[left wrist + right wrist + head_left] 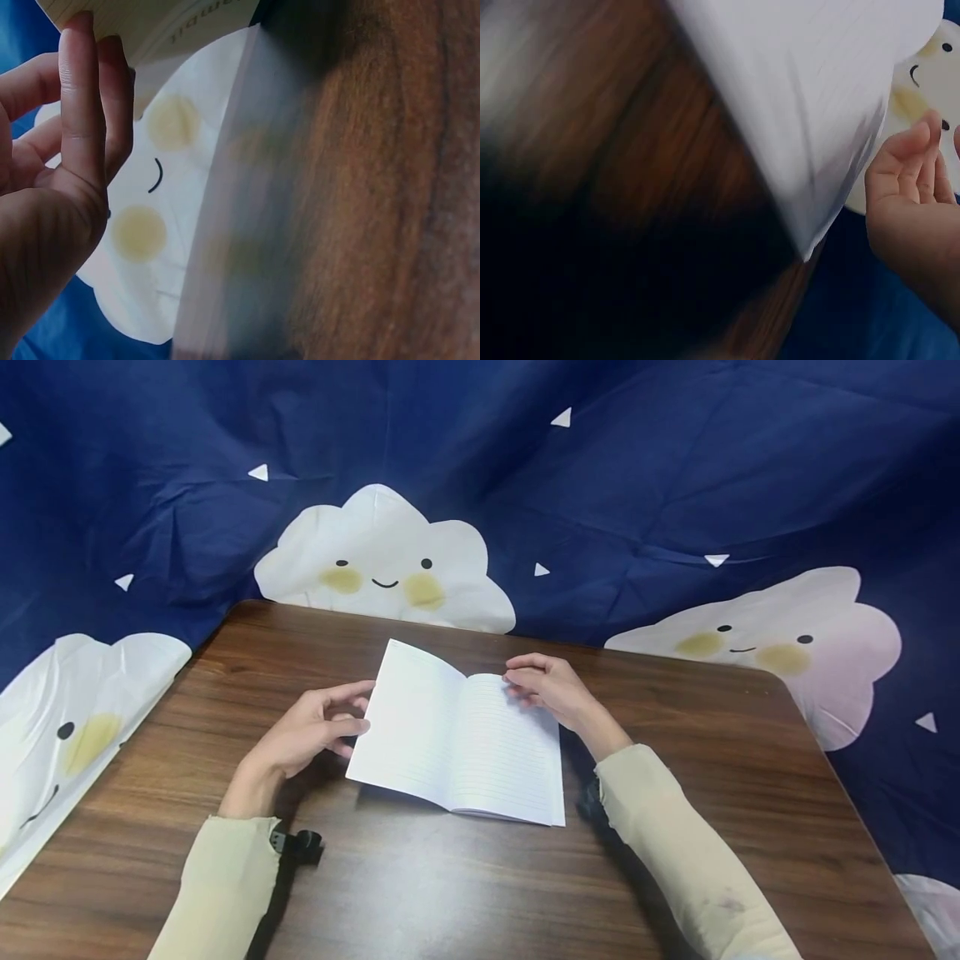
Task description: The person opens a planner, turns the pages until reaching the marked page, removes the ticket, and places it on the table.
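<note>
An open notebook (pixel 420 727) with white, faintly lined pages lies on the table, its left side raised off the wood. My left hand (pixel 307 731) holds that left edge, the thumb at the page side and other fingers reaching behind. From below, the left wrist view shows the tan cover (pixel 202 26) with some lettering, and the fingers of the left hand (pixel 67 127) against it. Over the upper part of the right page hovers my right hand (pixel 555 689), fingers loosely bent and nothing gripped. In the right wrist view the right hand (pixel 915 180) appears beyond the page edge.
The brown wood-grain table (pixel 450 893) extends around the notebook. Behind it hangs a dark blue cloth (pixel 637 468) printed with smiling clouds and small white triangles. A small black device (pixel 300 845) is worn at the left wrist, by the light sleeve (pixel 225 877).
</note>
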`<state>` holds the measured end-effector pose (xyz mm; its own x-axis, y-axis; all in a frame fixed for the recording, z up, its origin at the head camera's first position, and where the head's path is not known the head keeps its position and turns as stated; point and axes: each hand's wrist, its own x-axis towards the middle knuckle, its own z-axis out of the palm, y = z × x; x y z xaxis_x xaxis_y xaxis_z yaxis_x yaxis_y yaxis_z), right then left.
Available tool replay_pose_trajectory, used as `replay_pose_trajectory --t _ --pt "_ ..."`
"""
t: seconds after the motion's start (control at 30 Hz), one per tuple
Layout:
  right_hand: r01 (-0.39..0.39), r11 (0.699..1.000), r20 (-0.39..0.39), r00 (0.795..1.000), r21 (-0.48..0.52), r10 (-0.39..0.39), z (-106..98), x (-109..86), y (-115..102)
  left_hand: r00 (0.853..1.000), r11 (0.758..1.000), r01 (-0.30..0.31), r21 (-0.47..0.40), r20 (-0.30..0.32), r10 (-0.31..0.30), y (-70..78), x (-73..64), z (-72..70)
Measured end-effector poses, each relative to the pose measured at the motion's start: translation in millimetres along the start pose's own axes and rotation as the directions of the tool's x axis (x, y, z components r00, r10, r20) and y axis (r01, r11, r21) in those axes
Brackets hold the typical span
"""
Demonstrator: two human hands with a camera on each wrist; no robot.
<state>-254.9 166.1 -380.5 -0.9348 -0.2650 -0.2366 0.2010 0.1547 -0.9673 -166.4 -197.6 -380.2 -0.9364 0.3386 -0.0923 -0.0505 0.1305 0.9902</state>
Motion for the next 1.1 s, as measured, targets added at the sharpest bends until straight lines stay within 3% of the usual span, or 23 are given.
replay_pose_trajectory --t 0.5,0.67,0.93,1.1 --pt "-0.009 0.998 -0.047 0.999 -0.070 0.006 -40.1 -2.4 19.4 1.000 1.000 0.001 -0.001 0.002 -0.001 -2.6 -0.2 -1.9" --pt "-0.016 0.991 -0.074 0.997 -0.134 0.006 -47.7 -1.0 25.6 1.000 1.000 0.001 0.010 0.002 -0.001 -2.7 0.4 -1.4" --pt "-0.007 0.950 -0.052 0.999 -0.311 -0.010 -51.8 2.3 27.5 1.000 1.000 -0.006 0.004 0.011 0.006 -4.5 0.2 -2.6" --pt "0.008 0.898 -0.032 0.999 -0.440 -0.025 -50.3 4.4 27.4 1.000 1.000 -0.006 0.010 0.007 0.006 -5.2 0.1 -3.3"
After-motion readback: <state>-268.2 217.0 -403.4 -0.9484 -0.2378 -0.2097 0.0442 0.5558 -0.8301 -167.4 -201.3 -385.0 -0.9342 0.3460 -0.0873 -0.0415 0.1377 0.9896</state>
